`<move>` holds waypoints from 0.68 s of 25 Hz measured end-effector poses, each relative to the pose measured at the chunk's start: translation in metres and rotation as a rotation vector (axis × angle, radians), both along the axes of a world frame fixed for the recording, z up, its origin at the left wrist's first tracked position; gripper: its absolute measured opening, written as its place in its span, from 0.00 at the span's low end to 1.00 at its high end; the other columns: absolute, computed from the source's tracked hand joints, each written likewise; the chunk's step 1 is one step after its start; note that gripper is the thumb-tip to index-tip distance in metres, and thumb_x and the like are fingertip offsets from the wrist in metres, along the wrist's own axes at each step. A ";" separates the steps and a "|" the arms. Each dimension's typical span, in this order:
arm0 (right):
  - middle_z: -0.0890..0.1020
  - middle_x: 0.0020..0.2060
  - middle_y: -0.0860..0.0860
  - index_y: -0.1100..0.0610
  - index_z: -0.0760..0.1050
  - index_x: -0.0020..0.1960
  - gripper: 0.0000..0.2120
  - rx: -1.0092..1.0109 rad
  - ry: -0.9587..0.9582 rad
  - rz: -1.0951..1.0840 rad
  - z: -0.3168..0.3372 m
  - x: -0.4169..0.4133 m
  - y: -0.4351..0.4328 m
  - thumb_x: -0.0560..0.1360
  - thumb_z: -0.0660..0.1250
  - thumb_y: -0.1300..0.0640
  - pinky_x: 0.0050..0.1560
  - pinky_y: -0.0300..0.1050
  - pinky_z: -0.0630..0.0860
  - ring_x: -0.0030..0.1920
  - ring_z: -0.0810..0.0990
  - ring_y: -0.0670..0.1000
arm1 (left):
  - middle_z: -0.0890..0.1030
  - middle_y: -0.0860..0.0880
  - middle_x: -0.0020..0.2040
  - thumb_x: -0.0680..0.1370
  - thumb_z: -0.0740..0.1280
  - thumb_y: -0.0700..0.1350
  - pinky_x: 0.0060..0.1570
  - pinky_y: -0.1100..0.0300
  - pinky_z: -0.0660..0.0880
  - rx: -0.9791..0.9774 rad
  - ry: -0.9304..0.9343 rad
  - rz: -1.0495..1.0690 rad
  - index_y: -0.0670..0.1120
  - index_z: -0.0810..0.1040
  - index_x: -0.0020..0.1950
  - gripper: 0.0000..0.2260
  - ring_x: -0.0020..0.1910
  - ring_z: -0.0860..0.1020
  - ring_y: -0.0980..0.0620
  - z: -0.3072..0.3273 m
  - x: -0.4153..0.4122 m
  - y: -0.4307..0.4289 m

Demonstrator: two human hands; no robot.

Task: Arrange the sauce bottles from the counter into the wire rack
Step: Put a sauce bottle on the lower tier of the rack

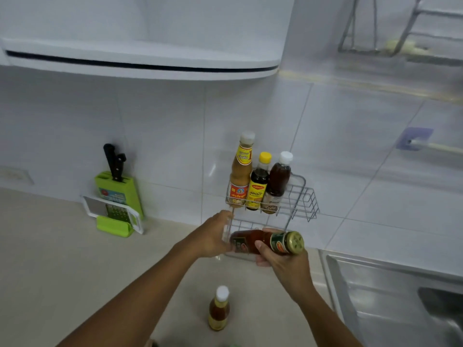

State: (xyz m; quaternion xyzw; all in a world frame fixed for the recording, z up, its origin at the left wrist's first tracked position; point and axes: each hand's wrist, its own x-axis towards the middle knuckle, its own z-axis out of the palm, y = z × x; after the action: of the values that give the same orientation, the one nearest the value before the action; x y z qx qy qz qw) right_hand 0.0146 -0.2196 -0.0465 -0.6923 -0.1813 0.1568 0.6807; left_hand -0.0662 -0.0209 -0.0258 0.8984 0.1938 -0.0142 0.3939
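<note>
Red sauce bottle (260, 242) sideways in right grip (278, 259), left grip (215, 236) clamped on wire rack (298, 196)

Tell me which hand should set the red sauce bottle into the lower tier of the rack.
Right. The right hand already grips the red sauce bottle, tilted sideways just in front of the wire rack. The left hand is at the rack's lower left edge, seemingly steadying it.

Both arms reach forward, left hand (213, 236) and right hand (280, 259) curled, gripping.
</note>
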 end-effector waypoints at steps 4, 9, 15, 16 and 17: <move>0.89 0.40 0.53 0.57 0.84 0.50 0.16 -0.019 0.079 -0.062 -0.034 0.044 0.022 0.66 0.81 0.70 0.40 0.55 0.87 0.42 0.89 0.63 | 0.73 0.41 0.70 0.79 0.64 0.37 0.57 0.57 0.73 -0.130 0.162 0.142 0.45 0.68 0.72 0.22 0.66 0.74 0.43 -0.057 0.028 0.033; 0.89 0.44 0.50 0.55 0.85 0.54 0.22 -0.128 -0.010 -0.020 -0.072 0.072 0.057 0.61 0.85 0.58 0.46 0.60 0.87 0.46 0.89 0.54 | 0.68 0.41 0.75 0.80 0.61 0.37 0.61 0.59 0.71 -0.238 0.275 0.251 0.43 0.63 0.77 0.25 0.72 0.70 0.43 -0.106 0.048 0.044; 0.87 0.38 0.43 0.48 0.83 0.48 0.16 -0.289 -0.158 0.110 -0.091 0.094 0.093 0.67 0.82 0.64 0.43 0.40 0.83 0.40 0.85 0.38 | 0.80 0.43 0.63 0.73 0.60 0.37 0.52 0.60 0.74 -0.311 0.200 0.285 0.43 0.78 0.66 0.22 0.58 0.78 0.48 -0.122 0.070 0.038; 0.87 0.38 0.43 0.47 0.82 0.46 0.15 -0.316 -0.186 0.141 -0.091 0.098 0.097 0.67 0.81 0.63 0.45 0.40 0.84 0.41 0.86 0.39 | 0.82 0.44 0.61 0.69 0.59 0.40 0.55 0.56 0.76 -0.324 0.193 0.296 0.45 0.80 0.63 0.24 0.59 0.79 0.46 -0.123 0.072 0.038; 0.86 0.38 0.42 0.48 0.81 0.46 0.15 -0.348 -0.212 0.168 -0.090 0.100 0.101 0.68 0.81 0.63 0.45 0.36 0.82 0.41 0.85 0.37 | 0.83 0.45 0.60 0.66 0.58 0.42 0.57 0.54 0.76 -0.342 0.185 0.307 0.46 0.81 0.62 0.26 0.59 0.80 0.45 -0.126 0.072 0.040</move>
State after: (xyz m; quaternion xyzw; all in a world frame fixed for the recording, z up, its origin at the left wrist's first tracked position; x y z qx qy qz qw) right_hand 0.1151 -0.1182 -0.1369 -0.7944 -0.2791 0.1683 0.5126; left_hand 0.0061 0.0188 -0.1523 0.7735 0.3582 -0.0689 0.5182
